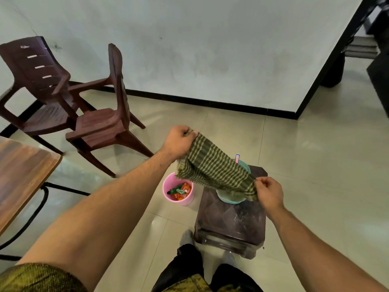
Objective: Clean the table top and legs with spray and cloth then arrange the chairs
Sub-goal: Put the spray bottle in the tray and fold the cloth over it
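A green checked cloth (212, 167) is stretched between my two hands above a teal bowl (230, 198). My left hand (179, 142) grips its upper corner, and my right hand (268, 192) pinches its lower corner. The wooden table (21, 175) with black metal legs shows at the left edge. Two brown plastic chairs stand by the wall: one (35, 81) at the far left, the other (105, 121) in front of it. No spray bottle is clearly visible; something blue and orange (237, 158) pokes up behind the bowl.
The bowl sits on a dark brown plastic stool (231, 224) right before my feet. A pink bucket (179, 189) holding wrappers stands on the tiled floor to the stool's left. A white wall with black skirting runs behind; a doorway opens at the far right.
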A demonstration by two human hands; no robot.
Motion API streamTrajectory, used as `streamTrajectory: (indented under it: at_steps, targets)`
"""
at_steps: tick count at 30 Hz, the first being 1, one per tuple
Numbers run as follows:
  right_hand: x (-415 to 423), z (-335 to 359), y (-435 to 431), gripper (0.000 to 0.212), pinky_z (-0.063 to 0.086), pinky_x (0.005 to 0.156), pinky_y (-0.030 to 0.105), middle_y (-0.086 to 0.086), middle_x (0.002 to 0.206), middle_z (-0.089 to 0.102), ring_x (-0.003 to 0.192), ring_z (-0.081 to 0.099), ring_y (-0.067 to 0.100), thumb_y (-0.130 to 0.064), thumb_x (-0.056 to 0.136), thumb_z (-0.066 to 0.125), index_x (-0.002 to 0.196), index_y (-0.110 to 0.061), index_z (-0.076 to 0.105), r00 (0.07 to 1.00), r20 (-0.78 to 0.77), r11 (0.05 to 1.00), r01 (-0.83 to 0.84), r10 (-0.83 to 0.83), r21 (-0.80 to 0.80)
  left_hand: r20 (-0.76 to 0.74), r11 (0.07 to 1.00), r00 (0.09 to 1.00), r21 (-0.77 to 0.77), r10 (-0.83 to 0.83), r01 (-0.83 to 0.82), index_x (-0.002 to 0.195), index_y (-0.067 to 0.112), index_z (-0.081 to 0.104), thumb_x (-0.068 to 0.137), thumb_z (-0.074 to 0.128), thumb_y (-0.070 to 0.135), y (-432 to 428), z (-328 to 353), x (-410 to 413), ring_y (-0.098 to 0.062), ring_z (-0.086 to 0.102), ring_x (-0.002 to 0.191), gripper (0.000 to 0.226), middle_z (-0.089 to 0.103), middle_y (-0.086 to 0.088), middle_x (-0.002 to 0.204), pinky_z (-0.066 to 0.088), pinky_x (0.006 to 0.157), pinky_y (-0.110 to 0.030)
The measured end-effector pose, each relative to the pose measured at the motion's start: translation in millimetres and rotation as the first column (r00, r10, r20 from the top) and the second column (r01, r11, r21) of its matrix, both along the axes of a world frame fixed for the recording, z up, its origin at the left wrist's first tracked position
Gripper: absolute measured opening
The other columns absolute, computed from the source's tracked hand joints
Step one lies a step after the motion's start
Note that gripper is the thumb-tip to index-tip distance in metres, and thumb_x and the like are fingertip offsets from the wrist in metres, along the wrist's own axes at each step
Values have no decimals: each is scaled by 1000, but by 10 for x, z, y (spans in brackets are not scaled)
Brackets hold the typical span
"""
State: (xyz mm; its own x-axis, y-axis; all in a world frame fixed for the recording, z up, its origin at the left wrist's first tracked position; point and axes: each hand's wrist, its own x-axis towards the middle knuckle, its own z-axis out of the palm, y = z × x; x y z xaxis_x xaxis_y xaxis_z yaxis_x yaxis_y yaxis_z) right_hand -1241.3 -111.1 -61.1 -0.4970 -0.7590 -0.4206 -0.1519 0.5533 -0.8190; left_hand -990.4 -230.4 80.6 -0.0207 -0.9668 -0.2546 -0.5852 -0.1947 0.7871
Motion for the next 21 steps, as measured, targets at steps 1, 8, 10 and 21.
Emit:
streamTrajectory:
  at_steps: [1,8,10,21]
  targets:
    - [22,29,-24,8,58,80,40,1,80,72,81,69,24,-16,86,67,79,-17,70,1000,14,999,-7,7,37,8,1000,1000,1,19,-19,100,-3,66,101,58,29,22,-86,13,-17,62,70,33,62,-5,76,55,64,-33]
    - [627,411,-267,14,63,64,40,15,94,71,80,71,25,-7,85,76,98,-9,70,932,362,997,-47,23,56,54,994,993,32,-107,106,86,6,71,98,63,25,305,-484,-249,-28,68,74,24,70,-10,77,59,72,-41]
    - [757,507,-323,24,60,57,30,14,99,68,84,71,25,0,87,72,108,-10,66,905,426,999,-18,0,38,96,975,970,26,-222,220,87,8,73,98,62,26,362,-535,-348,-27,69,77,23,73,-9,79,58,70,-39]
    - [716,570,-311,4,60,58,28,13,92,70,80,69,21,-2,91,67,93,-3,70,830,532,980,80,-168,184,302,883,830,131,-469,451,101,15,77,98,62,32,425,-702,-414,-18,68,81,23,75,-2,90,48,65,-25]
